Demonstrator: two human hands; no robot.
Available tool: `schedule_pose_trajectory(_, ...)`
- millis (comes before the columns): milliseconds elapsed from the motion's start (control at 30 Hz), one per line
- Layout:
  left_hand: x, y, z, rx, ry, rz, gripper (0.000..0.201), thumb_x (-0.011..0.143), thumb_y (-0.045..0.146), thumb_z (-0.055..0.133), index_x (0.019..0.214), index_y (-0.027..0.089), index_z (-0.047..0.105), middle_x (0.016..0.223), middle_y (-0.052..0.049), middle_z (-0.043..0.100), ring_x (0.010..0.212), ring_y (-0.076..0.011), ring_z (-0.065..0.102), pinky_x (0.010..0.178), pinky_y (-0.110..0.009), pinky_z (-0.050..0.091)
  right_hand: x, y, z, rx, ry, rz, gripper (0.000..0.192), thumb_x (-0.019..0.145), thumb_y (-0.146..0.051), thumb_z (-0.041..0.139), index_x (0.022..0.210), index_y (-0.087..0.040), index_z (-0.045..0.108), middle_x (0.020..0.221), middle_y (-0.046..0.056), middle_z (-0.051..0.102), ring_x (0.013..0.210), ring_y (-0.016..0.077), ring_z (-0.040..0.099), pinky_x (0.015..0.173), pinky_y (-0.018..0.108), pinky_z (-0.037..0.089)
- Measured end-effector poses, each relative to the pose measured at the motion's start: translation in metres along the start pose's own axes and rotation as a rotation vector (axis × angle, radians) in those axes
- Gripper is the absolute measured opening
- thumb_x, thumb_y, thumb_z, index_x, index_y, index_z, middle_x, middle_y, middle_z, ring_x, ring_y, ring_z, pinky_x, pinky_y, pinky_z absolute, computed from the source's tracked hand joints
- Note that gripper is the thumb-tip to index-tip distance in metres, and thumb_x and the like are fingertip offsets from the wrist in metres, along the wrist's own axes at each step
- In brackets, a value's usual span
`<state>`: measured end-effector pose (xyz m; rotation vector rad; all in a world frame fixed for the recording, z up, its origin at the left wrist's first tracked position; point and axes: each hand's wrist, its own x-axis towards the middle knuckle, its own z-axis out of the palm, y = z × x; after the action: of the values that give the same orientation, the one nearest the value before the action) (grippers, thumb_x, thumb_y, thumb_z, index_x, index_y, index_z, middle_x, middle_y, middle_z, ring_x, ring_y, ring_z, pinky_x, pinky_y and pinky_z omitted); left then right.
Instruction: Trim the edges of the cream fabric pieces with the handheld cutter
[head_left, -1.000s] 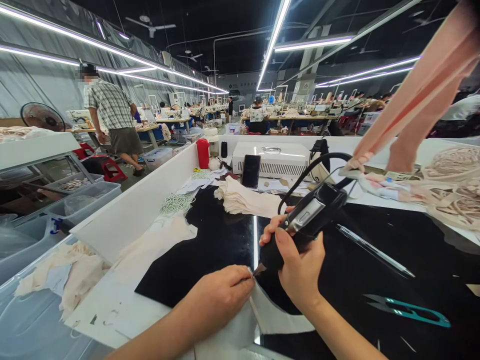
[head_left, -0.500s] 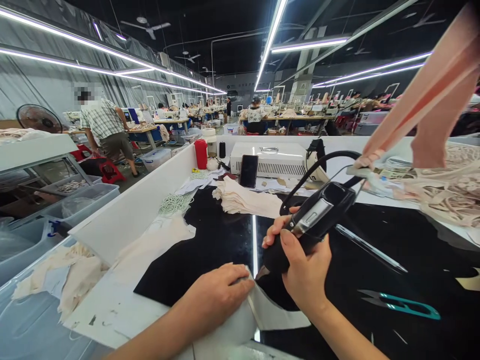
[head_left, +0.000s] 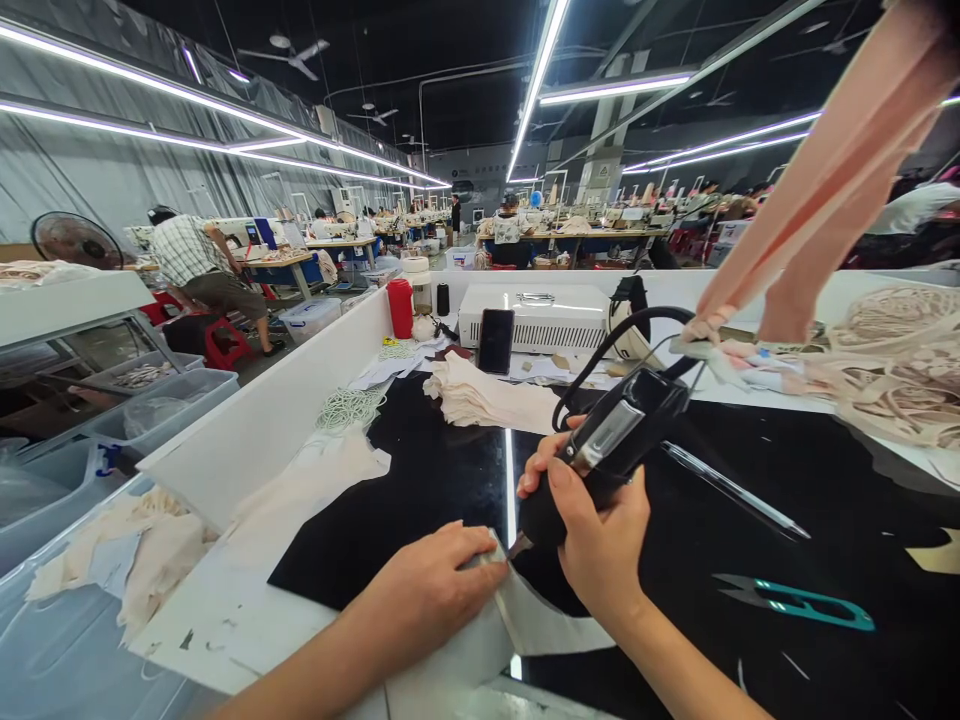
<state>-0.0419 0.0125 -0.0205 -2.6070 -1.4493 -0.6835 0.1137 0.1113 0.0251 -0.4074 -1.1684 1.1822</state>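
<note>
My right hand is closed around a black corded hand-held tool with a shiny metal plate; its exact kind does not show. The tool is tilted, its lower end close to the edge of a pale fabric piece with a curved outline. On that fabric lies my left hand, palm down with the fingers stretched forward, beside the tool's tip. Teal thread snips rest right of my right hand, and a clear pen lies above them.
Beyond the hands are a stack of cream fabric pieces, a phone and a white vented box. Pink fabric strips hang at the right near the tool's cable. A white side panel borders the left.
My right hand and the tool have shifted slightly left. My left hand stays in place on the fabric. At the far left, a person bends lower.
</note>
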Motion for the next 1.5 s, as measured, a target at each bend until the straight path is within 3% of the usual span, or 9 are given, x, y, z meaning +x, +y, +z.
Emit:
schedule_pose_trajectory(167,-0.003,-0.002,-0.001,-0.009,-0.003,0.002,0.022,0.111,0.017,0.051,0.124,0.021,0.068,0.125,-0.007,0.070,0.115,-0.0165,0.072,0.115,-0.039,0.054,0.001,-0.005,-0.002,0.007,-0.006,0.012,0.031,0.091,-0.026,0.078,0.114,-0.029,0.057,0.082,-0.006,0.067,0.061,0.0130,0.064,0.060,0.029,0.056)
schedule_pose_trajectory(333,-0.001,-0.001,-0.004,0.011,0.030,0.038,0.020,0.112,0.022,0.051,0.122,0.018,0.068,0.125,-0.010,0.072,0.125,-0.0221,0.067,0.116,-0.047,0.054,0.003,-0.013,-0.007,0.016,0.008,-0.012,0.033,0.091,-0.030,0.080,0.117,-0.029,0.059,0.082,-0.006,0.067,0.062,0.0132,0.064,0.062,0.030,0.057)
schedule_pose_trajectory(567,0.011,0.010,-0.010,-0.090,-0.007,0.048,0.025,0.113,0.022,0.045,0.114,0.015,0.069,0.100,-0.007,0.072,0.093,-0.0207,0.070,0.081,-0.030,0.063,-0.003,-0.015,-0.009,0.005,0.022,0.019,0.036,0.089,-0.029,0.080,0.117,-0.029,0.058,0.082,-0.005,0.067,0.061,0.0142,0.064,0.059,0.031,0.057)
schedule_pose_trajectory(1500,0.001,0.013,-0.009,-0.033,-0.033,0.026,0.023,0.112,0.020,0.048,0.115,0.018,0.070,0.105,-0.007,0.069,0.090,-0.0187,0.068,0.079,-0.027,0.059,-0.010,-0.011,-0.002,-0.026,-0.018,-0.002,0.029,0.090,-0.021,0.074,0.112,-0.030,0.057,0.080,-0.006,0.068,0.060,0.0130,0.066,0.058,0.028,0.058)
